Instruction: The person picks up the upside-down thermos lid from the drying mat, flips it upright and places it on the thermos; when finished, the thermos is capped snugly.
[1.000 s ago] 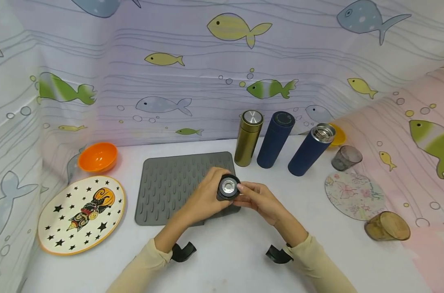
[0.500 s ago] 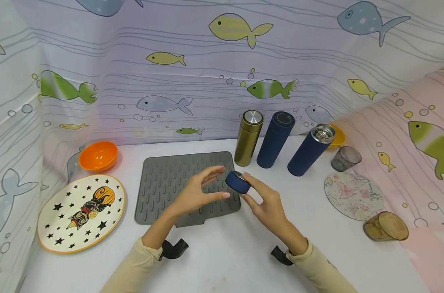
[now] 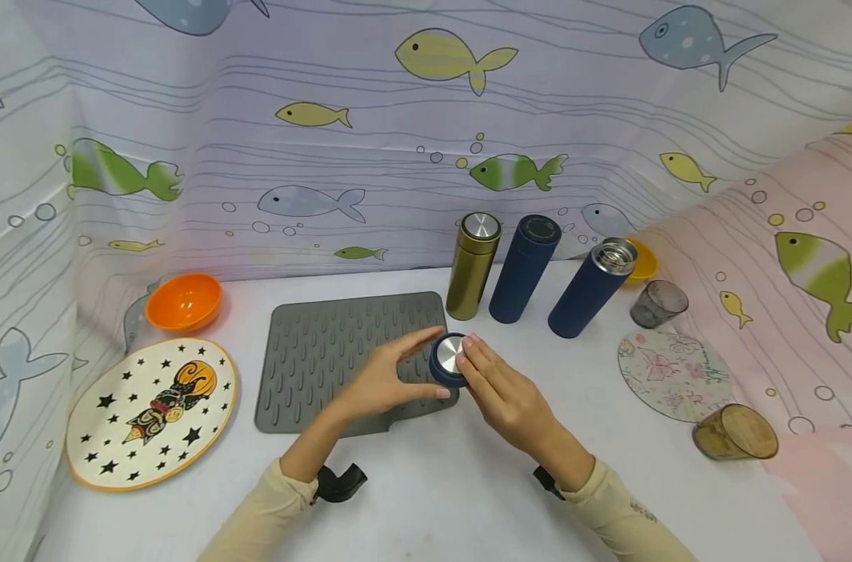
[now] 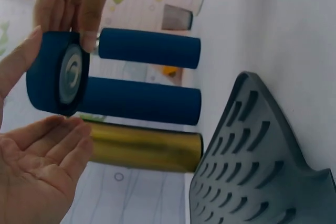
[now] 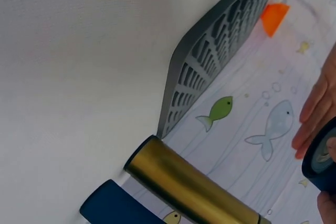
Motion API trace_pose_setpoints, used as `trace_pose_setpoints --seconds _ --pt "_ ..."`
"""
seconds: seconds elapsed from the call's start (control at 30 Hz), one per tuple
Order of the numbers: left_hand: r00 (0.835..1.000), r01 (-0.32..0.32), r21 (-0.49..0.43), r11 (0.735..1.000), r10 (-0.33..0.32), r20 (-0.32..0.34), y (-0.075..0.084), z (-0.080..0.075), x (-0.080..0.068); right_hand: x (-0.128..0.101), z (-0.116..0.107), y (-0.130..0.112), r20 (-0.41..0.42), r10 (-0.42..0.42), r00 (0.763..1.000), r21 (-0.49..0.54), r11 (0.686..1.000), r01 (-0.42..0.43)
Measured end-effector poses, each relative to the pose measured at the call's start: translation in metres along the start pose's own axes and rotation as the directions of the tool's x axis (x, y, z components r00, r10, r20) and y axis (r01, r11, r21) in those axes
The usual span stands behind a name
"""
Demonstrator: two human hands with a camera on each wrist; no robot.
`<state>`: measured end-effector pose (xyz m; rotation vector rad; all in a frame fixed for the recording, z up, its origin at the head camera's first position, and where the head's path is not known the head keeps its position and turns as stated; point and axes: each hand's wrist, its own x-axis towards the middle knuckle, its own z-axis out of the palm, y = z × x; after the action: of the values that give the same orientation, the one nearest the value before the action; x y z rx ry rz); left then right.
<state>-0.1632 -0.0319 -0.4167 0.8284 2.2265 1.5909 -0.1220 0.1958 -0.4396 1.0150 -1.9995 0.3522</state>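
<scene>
Lid (image 3: 449,359) retilted, right hand's (image 3: 499,390) pinching grip

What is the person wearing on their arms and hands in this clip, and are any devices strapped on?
Both hands are bare: the left hand and the right hand wear no gloves or rings that show. Long, pale cream sleeves reach to both wrists; the right sleeve has small dark lettering near the cuff. A black mount is strapped under the left wrist, and another black mount peeks out under the right wrist.
</scene>
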Motion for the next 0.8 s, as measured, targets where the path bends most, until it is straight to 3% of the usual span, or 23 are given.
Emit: trace_pose_setpoints --seconds 0.17,0.3,0.37,0.43,0.47,0.5,0.57,0.63,0.7,0.73,0.8 --pt "0.998 -0.069 -0.014 0.998 0.069 0.002 0.002 0.009 0.007 0.001 -0.002 0.000 -0.009 -0.010 1.000 0.029 1.000 0.010" --pt "0.992 -0.115 -0.002 0.993 0.115 -0.059 0.009 0.012 0.014 0.001 -0.007 0.007 -0.016 0.111 0.994 0.060 0.992 -0.110" --pt "0.988 -0.131 0.012 0.991 0.131 -0.084 0.014 0.013 0.018 -0.001 -0.012 0.017 -0.048 0.235 0.971 0.061 0.971 -0.232" --pt "0.984 -0.144 0.028 0.989 0.146 -0.102 0.019 0.014 0.025 -0.004 -0.017 0.033 -0.132 0.394 0.910 0.072 0.919 -0.387" --pt "0.983 -0.147 0.033 0.989 0.150 -0.108 0.023 0.014 0.028 -0.005 -0.019 0.043 -0.187 0.478 0.858 0.079 0.878 -0.472" --pt "0.982 -0.150 0.037 0.988 0.153 -0.111 0.026 0.014 0.032 -0.007 -0.021 0.054 -0.236 0.565 0.791 0.101 0.824 -0.558" --pt "0.981 -0.152 0.040 0.987 0.156 -0.113 0.033 0.015 0.039 -0.012 -0.025 0.077 -0.320 0.724 0.611 0.161 0.677 -0.718" --pt "0.981 -0.156 0.043 0.987 0.159 -0.107 0.040 0.016 0.047 -0.017 -0.026 0.101 -0.344 0.841 0.418 0.227 0.506 -0.832" --pt "0.982 -0.159 0.045 0.986 0.163 -0.100 0.046 0.017 0.054 -0.024 -0.026 0.121 -0.299 0.922 0.245 0.291 0.333 -0.897" --pt "0.981 -0.163 0.048 0.986 0.167 -0.096 0.049 0.018 0.057 -0.028 -0.024 0.129 -0.257 0.951 0.173 0.312 0.251 -0.916" --pt "0.980 -0.174 0.043 0.984 0.178 -0.091 0.053 0.020 0.063 -0.035 -0.020 0.142 -0.158 0.985 0.065 0.359 0.119 -0.926"
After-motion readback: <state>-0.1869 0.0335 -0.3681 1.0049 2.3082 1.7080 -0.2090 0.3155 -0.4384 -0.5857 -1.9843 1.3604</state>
